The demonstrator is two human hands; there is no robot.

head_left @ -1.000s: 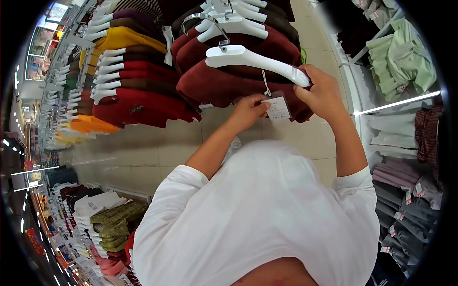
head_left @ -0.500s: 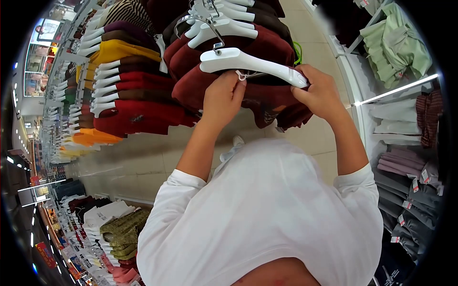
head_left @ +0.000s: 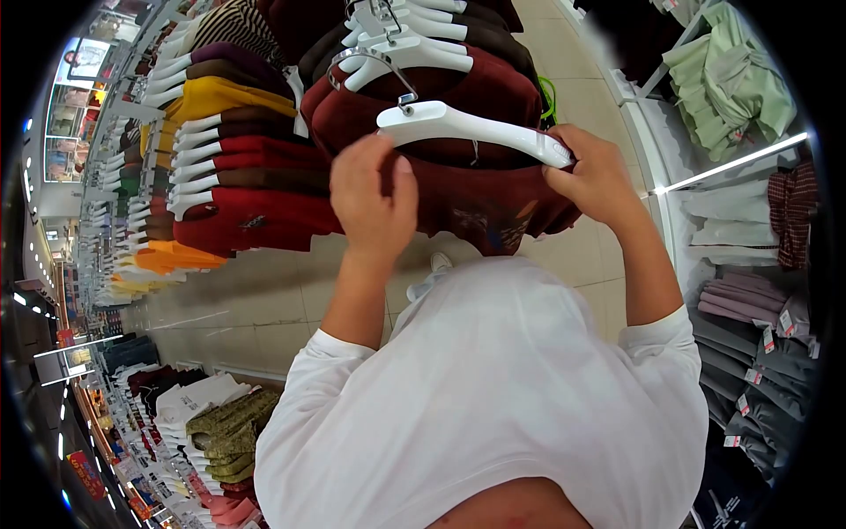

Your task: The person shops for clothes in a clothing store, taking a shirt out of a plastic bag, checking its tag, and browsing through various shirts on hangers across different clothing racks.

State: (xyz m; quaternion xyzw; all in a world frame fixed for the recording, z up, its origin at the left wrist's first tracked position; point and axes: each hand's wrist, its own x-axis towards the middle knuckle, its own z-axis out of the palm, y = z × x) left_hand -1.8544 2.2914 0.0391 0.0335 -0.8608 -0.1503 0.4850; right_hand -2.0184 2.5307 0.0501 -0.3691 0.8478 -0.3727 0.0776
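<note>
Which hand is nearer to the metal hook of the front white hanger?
Left. The left hand is just below the hook, its fingers close to the hanger's left end; the right hand grips the white hanger at its right end, farther away.

The white hanger (head_left: 480, 129) has a smooth, gently curved bar and a silvery metal hook rising from it, and it slopes down toward the right of the view. The maroon garment (head_left: 441, 196) hangs from it, its wide neckline sagging below the bar, with a patterned, partly orange print on its loosely folded front.
</note>
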